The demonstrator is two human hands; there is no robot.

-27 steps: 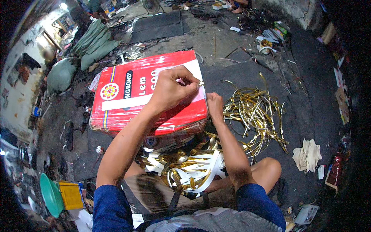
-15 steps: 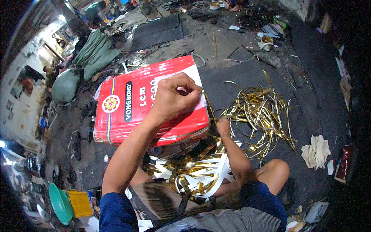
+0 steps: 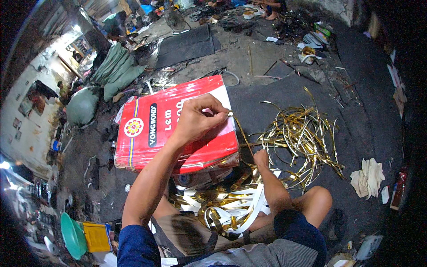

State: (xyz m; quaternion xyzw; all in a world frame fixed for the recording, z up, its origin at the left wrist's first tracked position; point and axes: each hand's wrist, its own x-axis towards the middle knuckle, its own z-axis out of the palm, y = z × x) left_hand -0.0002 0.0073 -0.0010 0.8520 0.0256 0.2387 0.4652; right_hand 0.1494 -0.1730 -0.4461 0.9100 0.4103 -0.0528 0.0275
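Nearly straight, a thin gold strip (image 3: 242, 131) runs off the red box's (image 3: 163, 103) right edge, pinched at one end by the left hand's (image 3: 196, 119) fingers, clamped lower by the right hand's (image 3: 262, 159), near tangled gold strips (image 3: 307, 135).

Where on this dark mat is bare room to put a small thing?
The dark mat looks bare between the far right corner of the red box and the loose gold strips, and between the right knee and the beige cloth. It is crowded at the lap, with gold and white strips, and beside the right hand, with a stretched gold strip.
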